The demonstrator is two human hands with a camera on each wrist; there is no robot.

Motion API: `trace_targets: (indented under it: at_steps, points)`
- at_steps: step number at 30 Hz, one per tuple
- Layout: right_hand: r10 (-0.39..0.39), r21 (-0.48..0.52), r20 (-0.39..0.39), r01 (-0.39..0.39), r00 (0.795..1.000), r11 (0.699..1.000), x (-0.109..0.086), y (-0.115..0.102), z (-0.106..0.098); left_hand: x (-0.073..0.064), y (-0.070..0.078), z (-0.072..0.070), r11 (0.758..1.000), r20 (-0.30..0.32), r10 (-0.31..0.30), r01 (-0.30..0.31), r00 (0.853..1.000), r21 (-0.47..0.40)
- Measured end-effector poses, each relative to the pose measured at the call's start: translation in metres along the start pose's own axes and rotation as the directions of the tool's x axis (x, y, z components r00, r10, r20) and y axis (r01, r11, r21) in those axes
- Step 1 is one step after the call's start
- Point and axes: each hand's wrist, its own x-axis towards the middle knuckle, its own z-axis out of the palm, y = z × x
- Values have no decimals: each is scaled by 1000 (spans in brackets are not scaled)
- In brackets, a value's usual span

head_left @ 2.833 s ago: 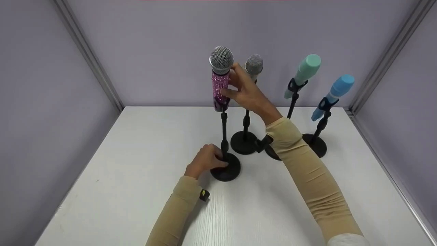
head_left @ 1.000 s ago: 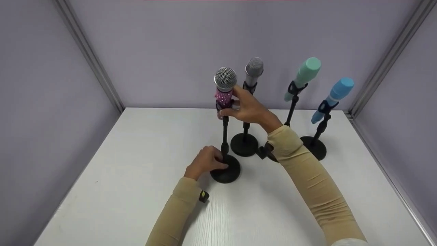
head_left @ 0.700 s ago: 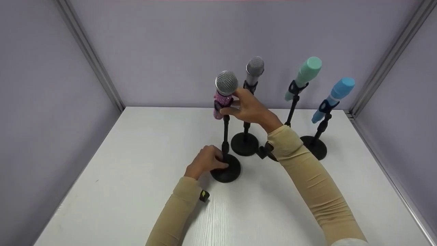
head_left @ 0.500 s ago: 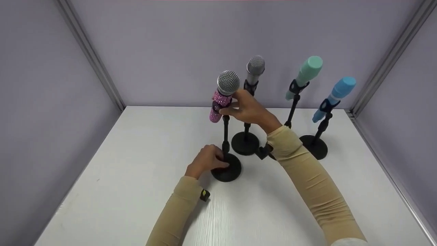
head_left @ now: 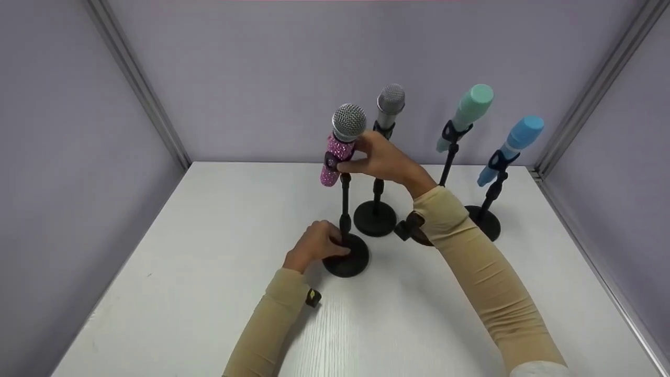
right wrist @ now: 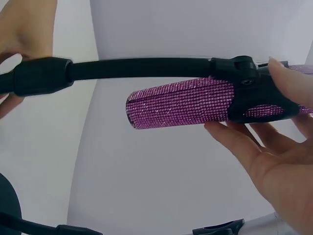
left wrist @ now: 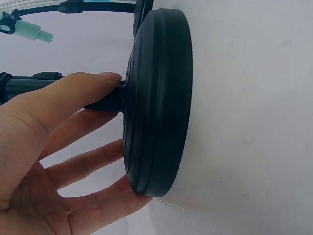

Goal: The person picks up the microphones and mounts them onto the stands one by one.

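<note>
A microphone with a silver mesh head and pink glittery body (head_left: 340,148) sits tilted in the black clip (right wrist: 239,100) of a desk stand (head_left: 345,207). My right hand (head_left: 384,157) holds the microphone at the clip, its thumb against the clip and fingers under the body. Down at the round base (left wrist: 161,103), my left hand (head_left: 315,245) grips the stand, thumb along the foot of the pole and other fingers reaching the base's edge. The base stands on the white table (head_left: 220,220).
Close behind is a stand with a grey microphone (head_left: 391,100). Farther right, two more stands carry a mint-green microphone (head_left: 473,107) and a blue microphone (head_left: 525,133); the right forearm partly hides the green one's stand. Grey walls (head_left: 261,78) enclose the table.
The pink microphone has come down from above into the clip and now tilts, its tail swung left. The right hand moved down with it; the left hand stays at the base.
</note>
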Motion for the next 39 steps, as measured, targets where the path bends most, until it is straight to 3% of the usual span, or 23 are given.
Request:
trace_targets:
  at_steps: [22, 27, 32, 39]
  points:
    - [64, 86, -52, -59, 997, 995, -5, 16, -1, 1, -3, 0, 1000, -2, 25, -25, 1000, -4]
    - [125, 60, -1, -125, 992, 990, -14, 23, -3, 1, -1, -1, 1000, 4, 5, -5, 1000, 1]
    - [218, 29, 102, -222, 971, 975, -27, 37, -2, 1, 0, -3, 1000, 8, -8, 8, 1000, 7]
    - [161, 10, 169, -165, 972, 986, -37, 67, 16, 1, -2, -3, 1000, 7, 7, -7, 1000, 17]
